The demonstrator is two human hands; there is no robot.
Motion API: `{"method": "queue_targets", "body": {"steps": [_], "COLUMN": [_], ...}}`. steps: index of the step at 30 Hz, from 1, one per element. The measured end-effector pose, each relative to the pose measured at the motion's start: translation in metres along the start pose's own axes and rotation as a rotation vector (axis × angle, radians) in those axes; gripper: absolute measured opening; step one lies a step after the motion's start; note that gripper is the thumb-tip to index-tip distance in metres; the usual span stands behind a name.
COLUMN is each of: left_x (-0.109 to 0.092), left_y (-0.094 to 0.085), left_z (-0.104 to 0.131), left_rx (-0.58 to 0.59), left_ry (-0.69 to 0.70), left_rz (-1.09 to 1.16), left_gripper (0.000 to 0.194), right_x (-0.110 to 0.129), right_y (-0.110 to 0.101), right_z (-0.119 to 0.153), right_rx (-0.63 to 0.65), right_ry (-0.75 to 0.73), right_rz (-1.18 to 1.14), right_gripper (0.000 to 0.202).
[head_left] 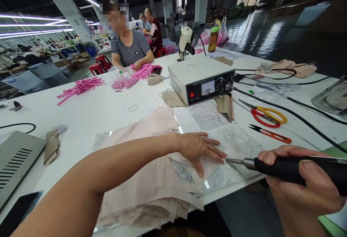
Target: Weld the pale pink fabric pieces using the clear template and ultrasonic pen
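Observation:
My left hand point(202, 150) lies with spread fingers on pale pink fabric point(143, 179), pressing it against a clear sheet point(244, 139) on the white table. A black handheld tool point(287, 170) with a metal tip is gripped in my right hand point(306, 182). Its tip points left and rests close to my left fingertips, at the fabric's right edge. More pink pieces are layered under my left forearm and hang over the table's front edge.
A control box point(200, 77) with a cable stands behind my hands. Red-and-yellow scissors point(268, 117) and orange snips point(271, 134) lie at right. A person point(131, 49) sits across the table point(81, 121) beside pink strips point(81, 87). Another box point(18, 164) is at left.

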State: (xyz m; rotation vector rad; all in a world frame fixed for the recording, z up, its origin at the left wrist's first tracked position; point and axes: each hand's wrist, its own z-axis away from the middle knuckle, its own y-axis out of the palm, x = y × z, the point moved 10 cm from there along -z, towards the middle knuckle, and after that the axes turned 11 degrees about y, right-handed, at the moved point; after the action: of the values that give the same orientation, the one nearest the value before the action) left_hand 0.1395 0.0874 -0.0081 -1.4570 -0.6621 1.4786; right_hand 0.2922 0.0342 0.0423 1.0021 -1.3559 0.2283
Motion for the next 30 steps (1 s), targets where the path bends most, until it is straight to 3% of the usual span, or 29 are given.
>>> {"method": "queue_targets", "body": {"steps": [10, 17, 30], "left_x": [-0.001, 0.001, 0.002], "left_y": [-0.001, 0.005, 0.004], "left_z": [0.0, 0.0, -0.001], "left_rx": [-0.038, 0.072, 0.057], "left_ry": [0.028, -0.037, -0.045], "left_rz": [-0.002, 0.095, 0.104], "left_gripper": [0.065, 0.075, 0.072], "right_x": [0.006, 0.006, -0.004], "right_y": [0.003, 0.006, 0.005], "right_z": [0.004, -0.001, 0.01], "right_rx": [0.061, 0.061, 0.105], "right_ry": [-0.077, -0.025, 0.011], "right_rz": [0.022, 0.01, 0.014], "right_gripper": [0.012, 0.014, 0.016]}}
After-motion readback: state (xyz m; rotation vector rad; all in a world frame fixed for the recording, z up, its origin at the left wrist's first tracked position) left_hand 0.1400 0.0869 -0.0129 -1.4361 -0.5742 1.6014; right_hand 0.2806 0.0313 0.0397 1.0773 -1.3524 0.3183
